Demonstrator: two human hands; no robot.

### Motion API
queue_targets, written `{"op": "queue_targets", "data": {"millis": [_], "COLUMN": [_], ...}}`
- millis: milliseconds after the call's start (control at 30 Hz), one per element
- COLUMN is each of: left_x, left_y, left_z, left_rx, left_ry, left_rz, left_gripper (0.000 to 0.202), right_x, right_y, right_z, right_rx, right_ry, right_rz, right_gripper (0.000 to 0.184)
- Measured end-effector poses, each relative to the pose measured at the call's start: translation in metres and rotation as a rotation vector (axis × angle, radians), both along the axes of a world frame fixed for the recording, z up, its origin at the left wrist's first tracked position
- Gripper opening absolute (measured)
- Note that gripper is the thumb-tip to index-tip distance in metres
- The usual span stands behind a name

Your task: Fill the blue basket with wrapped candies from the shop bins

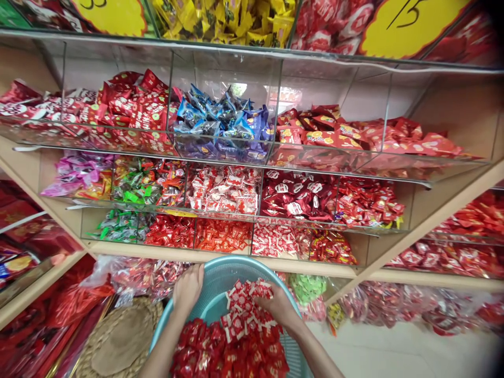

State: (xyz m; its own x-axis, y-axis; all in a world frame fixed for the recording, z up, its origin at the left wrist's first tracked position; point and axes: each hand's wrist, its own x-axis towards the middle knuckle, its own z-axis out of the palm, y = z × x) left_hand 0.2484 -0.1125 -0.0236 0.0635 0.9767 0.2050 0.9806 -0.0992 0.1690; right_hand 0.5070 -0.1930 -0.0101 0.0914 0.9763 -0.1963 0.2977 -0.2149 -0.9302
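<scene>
Your left hand (188, 289) sits at the far left side of a teal plastic basket (252, 268), its fingers curled downward by the rim; you can't tell from this view whether it is closing on anything. Your right hand (277, 307) lies palm down on a heap of white-and-red wrapped sweets (244, 310), with the fingers sunk among them, so you can't tell whether it is gripping any. Those sweets lie inside the basket on top of red foil packets (228, 352), which fill its near part and run out of view at the bottom of the frame.

A woven round mat (120, 338) sits just left of the basket, and clear bags of sweets (149, 278) lie behind your left hand. A bag of green sweets (307, 289) is just beyond the basket's right side.

Ahead, clear acrylic bins (224, 205) line the wooden shelves (220, 253) in tiers, packed with red, white, green and pink sweets. Blue packets (222, 123) fill the middle bin of the upper tier, beneath a yellow price sign (409, 26) at the top right.
</scene>
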Motion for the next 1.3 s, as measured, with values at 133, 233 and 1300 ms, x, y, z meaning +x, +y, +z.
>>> {"op": "queue_targets", "data": {"millis": [133, 233, 1300], "left_x": [0.0, 0.0, 0.0], "left_y": [0.0, 0.0, -0.001], "left_z": [0.0, 0.001, 0.003], "left_rx": [-0.002, -0.007, -0.01], "left_ry": [0.005, 0.006, 0.01], "left_rz": [0.001, 0.006, -0.007], "left_gripper": [0.048, 0.047, 0.048], "right_x": [-0.006, -0.007, -0.001], "right_y": [-0.005, -0.006, -0.012], "right_z": [-0.01, -0.015, -0.028], "right_rx": [0.004, 0.044, 0.134], "right_ry": [-0.086, -0.144, -0.28], "right_rz": [-0.01, -0.047, -0.163], "right_gripper": [0.049, 0.047, 0.041]}}
